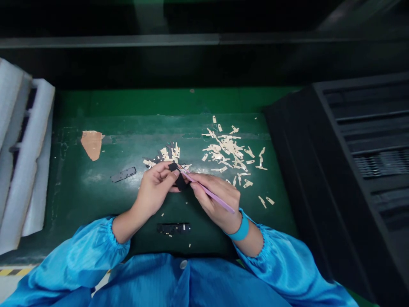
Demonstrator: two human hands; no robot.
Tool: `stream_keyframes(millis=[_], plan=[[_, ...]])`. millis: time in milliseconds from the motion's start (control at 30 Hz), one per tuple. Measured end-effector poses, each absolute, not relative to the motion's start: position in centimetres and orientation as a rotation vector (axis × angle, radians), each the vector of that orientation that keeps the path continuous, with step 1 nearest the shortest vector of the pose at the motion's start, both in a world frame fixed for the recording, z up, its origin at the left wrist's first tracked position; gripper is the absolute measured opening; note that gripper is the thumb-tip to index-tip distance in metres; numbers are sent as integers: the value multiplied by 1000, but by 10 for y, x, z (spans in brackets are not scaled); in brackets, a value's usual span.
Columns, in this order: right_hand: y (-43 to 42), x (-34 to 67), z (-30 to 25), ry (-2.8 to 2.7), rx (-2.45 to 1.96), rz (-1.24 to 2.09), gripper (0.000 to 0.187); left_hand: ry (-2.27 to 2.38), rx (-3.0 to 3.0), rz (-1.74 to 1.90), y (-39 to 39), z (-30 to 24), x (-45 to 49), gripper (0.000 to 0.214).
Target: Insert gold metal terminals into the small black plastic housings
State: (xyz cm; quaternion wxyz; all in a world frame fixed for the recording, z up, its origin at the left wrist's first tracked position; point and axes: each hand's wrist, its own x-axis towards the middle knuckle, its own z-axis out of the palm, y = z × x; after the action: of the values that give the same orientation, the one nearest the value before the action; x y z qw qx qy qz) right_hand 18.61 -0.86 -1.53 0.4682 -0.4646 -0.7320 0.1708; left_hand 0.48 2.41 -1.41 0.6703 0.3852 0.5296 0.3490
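Note:
My left hand (156, 187) is closed around a small flat black part (179, 179), held tilted above the green table. Pinched in my right hand (219, 198) is a pair of pink tweezers (217, 199), its tip touching or very near the black part; whether the tip grips anything is too small to tell. Just beyond my left hand lies a small heap of cream and black pieces (166, 154). A larger pile of cream flat pieces (228, 145) spreads to the right. Nearer my body rests a black narrow component (173, 228).
A dark grey flat plate (124, 175) and a brown torn scrap (92, 145) lie on the left of the green table (79, 200). White foam trays (35, 157) stand at the left edge. A large black crate (297, 140) bounds the right side.

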Motion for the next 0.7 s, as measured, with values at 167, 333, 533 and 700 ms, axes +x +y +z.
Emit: stream_keyframes(millis=[167,333,533,700], plan=[[-9,185,-16,-1797,-1137,430,26,1197,870,791,23,-14,5,31],[-8,185,-16,-1791,-1142,427,24,1206,871,790,23,-15,5,32],[-8,185,-14,-1791,-1142,412,25,1205,867,790,23,-17,4,32],[-6,186,-13,-1854,-1101,356,26,1186,890,813,22,-18,4,29]])
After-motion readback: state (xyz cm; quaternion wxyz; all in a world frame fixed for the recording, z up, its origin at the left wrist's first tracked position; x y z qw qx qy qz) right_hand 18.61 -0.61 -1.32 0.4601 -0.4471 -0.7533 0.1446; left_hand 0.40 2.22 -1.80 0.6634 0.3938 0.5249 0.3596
